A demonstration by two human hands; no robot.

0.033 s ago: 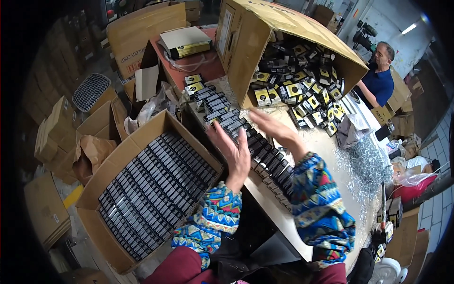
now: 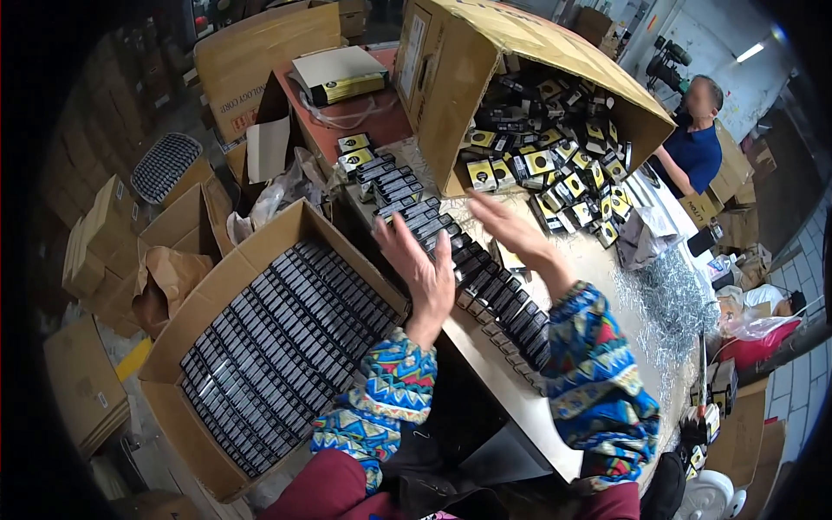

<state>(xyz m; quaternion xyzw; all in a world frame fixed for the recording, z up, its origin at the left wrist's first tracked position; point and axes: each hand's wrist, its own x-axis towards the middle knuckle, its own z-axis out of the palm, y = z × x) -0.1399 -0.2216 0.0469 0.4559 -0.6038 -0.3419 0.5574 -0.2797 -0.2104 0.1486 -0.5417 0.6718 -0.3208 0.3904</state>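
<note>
A long row of small black boxes (image 2: pixel 492 282) runs diagonally along the table edge. My left hand (image 2: pixel 422 276) is open beside the row's left side, thumb apart and fingers stretched out. On the other side of the row is my right hand (image 2: pixel 513 234), open with its fingers straight and slightly blurred. Part of the row shows between my hands; whether either palm touches it I cannot tell. Left of the table, an open carton (image 2: pixel 234 269) holds tightly packed rows of similar boxes (image 2: pixel 286 355).
A big carton (image 2: pixel 442 91) lies on its side, with loose black-and-yellow boxes (image 2: pixel 572 186) spilling onto the table (image 2: pixel 602 308). A heap of thin metal pieces (image 2: pixel 672 303) lies to the right. A person in a dark blue shirt (image 2: pixel 693 160) is at the far right.
My right hand has shifted slightly to the right, away from the left hand, and the near end of the row has moved right too. My left hand has moved slightly left.
</note>
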